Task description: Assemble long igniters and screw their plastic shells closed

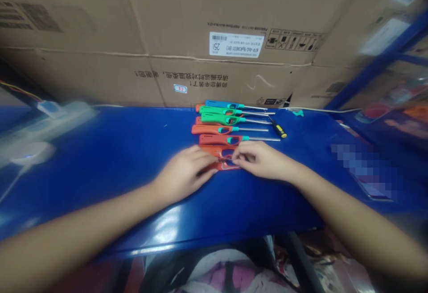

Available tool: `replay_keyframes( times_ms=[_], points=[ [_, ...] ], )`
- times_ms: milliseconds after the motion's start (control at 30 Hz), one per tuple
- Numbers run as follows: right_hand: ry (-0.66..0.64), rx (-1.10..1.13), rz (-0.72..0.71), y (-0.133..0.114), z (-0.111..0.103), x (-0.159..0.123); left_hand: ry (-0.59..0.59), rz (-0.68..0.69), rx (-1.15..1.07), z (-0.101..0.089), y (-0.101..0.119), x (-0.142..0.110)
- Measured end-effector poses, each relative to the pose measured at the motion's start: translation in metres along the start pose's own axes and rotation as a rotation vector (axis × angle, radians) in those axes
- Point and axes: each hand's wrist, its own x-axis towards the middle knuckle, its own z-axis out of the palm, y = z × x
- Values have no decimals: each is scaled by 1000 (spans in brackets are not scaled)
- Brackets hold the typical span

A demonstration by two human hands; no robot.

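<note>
In the head view, an orange lighter casing (216,151), apparently opened to show its inside, lies flat on the blue tabletop between my hands. My left hand (187,169) is closed in a pinch at the middle of the casing, against a thin, wire-like part (228,159). From the other side my right hand (262,158) pinches at the same thin part, fingertips over the casing. The part is too small and blurred to name. Just beyond lies a row of long-necked gas lighters (207,129) in orange, green and blue, their metal tubes pointing right.
A black and yellow screwdriver (279,129) rests right of the lighters, near a small teal piece (296,113). A large cardboard box (187,30) stands behind the table. On the left are a white power strip (63,121) and a round white device (32,153). A phone-like object (372,188) lies right.
</note>
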Motion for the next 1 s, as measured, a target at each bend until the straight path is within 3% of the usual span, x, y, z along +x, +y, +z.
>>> replay_keyframes(
  times_ms=[333,633,1000],
  points=[
    [21,-173,58,-5,9,1,-28,29,69,1,3,-1],
    [45,-214,-1,-5,10,-1,-125,74,257,-5,8,1],
    [53,-195,-94,-1,14,2,-116,98,204,-4,5,1]
  ],
)
